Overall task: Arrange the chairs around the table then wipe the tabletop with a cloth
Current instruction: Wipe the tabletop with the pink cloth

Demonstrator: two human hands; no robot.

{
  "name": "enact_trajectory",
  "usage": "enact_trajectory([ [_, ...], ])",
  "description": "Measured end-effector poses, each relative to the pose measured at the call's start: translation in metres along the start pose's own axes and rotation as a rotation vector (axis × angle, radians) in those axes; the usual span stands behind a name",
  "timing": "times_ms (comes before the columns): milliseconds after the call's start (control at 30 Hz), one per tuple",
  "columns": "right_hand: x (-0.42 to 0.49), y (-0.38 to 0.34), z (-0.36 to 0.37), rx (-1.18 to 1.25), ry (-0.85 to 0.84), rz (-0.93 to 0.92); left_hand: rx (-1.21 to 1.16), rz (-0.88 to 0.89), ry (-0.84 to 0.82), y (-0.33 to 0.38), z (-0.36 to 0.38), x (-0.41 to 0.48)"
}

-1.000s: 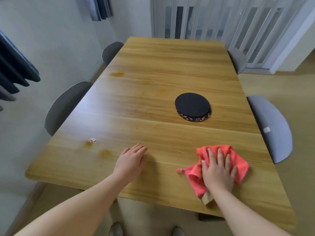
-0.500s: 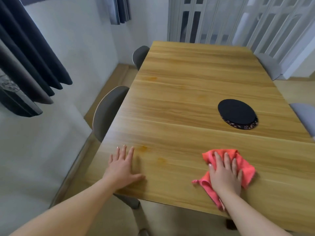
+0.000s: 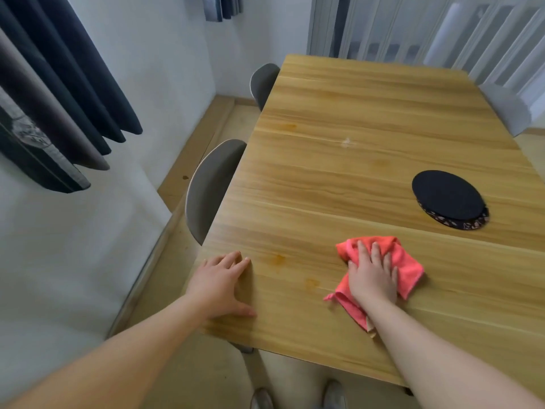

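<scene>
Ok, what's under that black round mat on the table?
A patterned mat, dark with pinkish flecks, peeks out as a crescent along the near edge of the black mat. The rest of it is covered, so its full shape cannot be seen.

Your left hand (image 3: 219,286) lies palm down at lower centre of the frame, fingers straight and together, thumb spread toward the right. Your right hand (image 3: 373,276), right of centre, presses flat, fingers slightly fanned, on the coral-pink fabric cloth (image 3: 408,268). Both bare forearms enter from the bottom edge.
</scene>
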State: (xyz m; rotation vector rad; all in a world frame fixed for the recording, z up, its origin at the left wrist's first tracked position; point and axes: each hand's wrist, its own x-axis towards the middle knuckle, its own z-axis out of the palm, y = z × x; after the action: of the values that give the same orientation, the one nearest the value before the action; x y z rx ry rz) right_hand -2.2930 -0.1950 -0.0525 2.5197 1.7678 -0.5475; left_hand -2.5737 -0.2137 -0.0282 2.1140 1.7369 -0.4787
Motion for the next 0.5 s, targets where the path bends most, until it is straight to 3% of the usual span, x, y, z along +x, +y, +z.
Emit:
enact_trajectory([
  [67, -0.022, -0.025, 0.009, -0.011, 0.003, -0.090, -0.019, 0.001, -0.002, -0.002, 0.006, 0.001],
  [167, -0.068, -0.041, 0.031, -0.079, 0.070, -0.541, -0.034, -0.002, -0.003, -0.004, 0.011, 0.002],
  [233, -0.059, -0.034, 0.025, -0.147, 0.073, -0.714, -0.048, 0.001, -0.002, -0.003, 0.011, 0.003],
  [267, -0.040, -0.026, 0.021, -0.185, 0.049, -0.716, -0.051, 0.006, -0.003, -0.003, 0.011, 0.004],
  [333, -0.004, -0.010, 0.009, -0.100, -0.048, -0.387, -0.042, 0.021, -0.010, -0.004, 0.009, 0.005],
  [400, 0.016, -0.010, -0.002, 0.015, 0.017, -0.067, -0.026, 0.035, -0.018, -0.005, 0.008, 0.005],
  [434, 0.014, -0.021, 0.000, 0.040, 0.036, -0.009, -0.016, 0.037, -0.015, -0.007, 0.006, 0.005],
  [500, -0.008, -0.053, 0.012, 0.027, 0.018, -0.099, 0.002, 0.038, -0.008, -0.008, 0.005, 0.004],
])
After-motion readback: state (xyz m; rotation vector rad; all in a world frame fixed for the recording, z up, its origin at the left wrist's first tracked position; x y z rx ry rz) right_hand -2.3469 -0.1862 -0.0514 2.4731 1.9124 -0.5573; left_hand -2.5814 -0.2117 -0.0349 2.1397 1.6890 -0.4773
